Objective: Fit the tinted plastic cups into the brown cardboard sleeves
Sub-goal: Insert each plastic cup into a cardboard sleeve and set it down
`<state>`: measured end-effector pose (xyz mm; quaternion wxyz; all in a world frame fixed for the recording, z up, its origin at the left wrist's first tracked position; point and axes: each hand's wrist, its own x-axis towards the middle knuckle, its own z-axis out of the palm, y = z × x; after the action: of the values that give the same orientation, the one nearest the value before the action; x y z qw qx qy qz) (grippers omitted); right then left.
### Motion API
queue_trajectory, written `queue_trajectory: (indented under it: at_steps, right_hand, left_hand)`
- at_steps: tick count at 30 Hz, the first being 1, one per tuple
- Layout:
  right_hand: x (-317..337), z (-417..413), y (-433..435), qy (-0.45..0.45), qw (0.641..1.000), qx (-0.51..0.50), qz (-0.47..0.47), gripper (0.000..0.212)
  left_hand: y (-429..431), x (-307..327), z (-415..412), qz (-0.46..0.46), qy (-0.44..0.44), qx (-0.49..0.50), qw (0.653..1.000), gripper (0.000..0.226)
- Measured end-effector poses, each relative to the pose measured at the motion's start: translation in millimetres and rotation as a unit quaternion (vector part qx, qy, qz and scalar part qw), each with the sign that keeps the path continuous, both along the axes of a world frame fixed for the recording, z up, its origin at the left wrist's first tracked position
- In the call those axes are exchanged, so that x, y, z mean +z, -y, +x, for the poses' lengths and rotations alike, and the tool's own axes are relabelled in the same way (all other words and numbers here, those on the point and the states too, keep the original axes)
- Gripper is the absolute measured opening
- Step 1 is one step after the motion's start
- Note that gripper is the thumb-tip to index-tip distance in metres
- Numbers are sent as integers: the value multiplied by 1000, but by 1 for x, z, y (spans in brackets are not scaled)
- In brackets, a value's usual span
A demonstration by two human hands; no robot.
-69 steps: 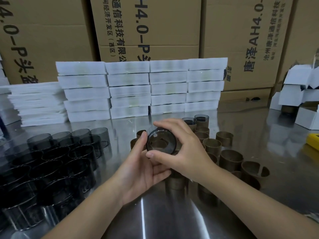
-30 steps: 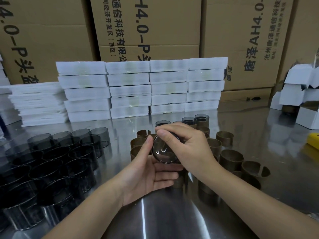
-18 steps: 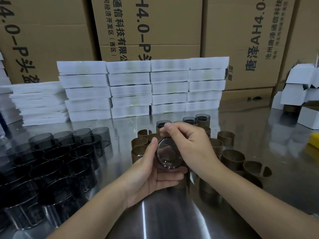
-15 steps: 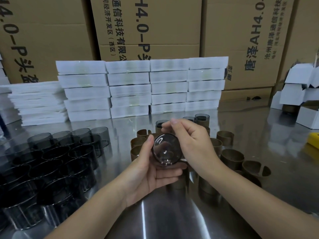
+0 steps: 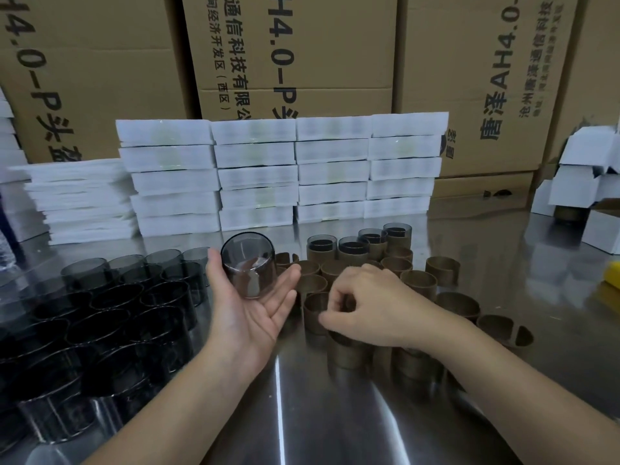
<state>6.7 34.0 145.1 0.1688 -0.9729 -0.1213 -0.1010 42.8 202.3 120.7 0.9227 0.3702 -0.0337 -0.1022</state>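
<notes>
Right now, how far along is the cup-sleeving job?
Done: four sleeved cups at the back of the cluster. In hand: a bare cup lies on the straight fingers of the left hand; the right hand pinches an empty sleeve. Remaining: many loose cups on the left, and plenty of unfilled sleeves.

Steel table [image 5: 335, 414], tinted cups [image 5: 110, 297], brown sleeves [image 5: 419, 280], stacked white boxes [image 5: 332, 169]

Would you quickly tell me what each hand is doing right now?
Left hand: open, palm up, with a cup resting on it.
Right hand: pinching a sleeve.
</notes>
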Motion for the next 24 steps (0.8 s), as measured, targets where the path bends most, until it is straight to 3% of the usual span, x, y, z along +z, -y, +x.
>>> queue_trajectory:
  at_steps: [7,12,17,22,24]
  right_hand:
    - [-6,5,5,-1,997,51,-65,29]
    - [-13,5,2,-3,993,101,-67,33]
    - [-17,7,-1,26,993,104,-52,26]
    - [-17,7,-4,29,991,117,-63,29]
    - [-16,6,-3,30,990,122,-66,30]
  left_hand:
    - [-1,2,0,-37,-33,30,998,81]
    - [3,5,-1,-63,-47,66,995,76]
    - [5,6,-3,-60,-78,20,995,76]
    - [6,4,1,-69,-78,36,994,62]
    - [8,5,2,-74,-74,48,993,67]
